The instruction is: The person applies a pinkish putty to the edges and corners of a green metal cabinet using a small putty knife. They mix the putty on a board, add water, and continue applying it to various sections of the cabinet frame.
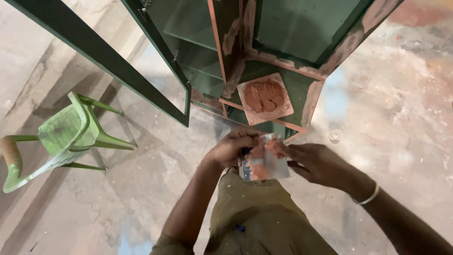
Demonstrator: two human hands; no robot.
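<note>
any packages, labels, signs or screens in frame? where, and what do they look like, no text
No packages, labels, signs or screens show.
Nearest things: square plate, on the green cabinet ledge, pinkish, heaped with reddish-brown putty.
Flat metal scraper blade, held between left hand and right hand, rectangular, grey, smeared with the same putty.

A workshop: a bare, stained concrete floor [387, 108], a green metal cabinet [264, 42] standing unfinished with patches of reddish filler, a square board [264, 98] loaded with that same paste, and a worn green plastic chair [61, 137] (paint-marked).
</note>
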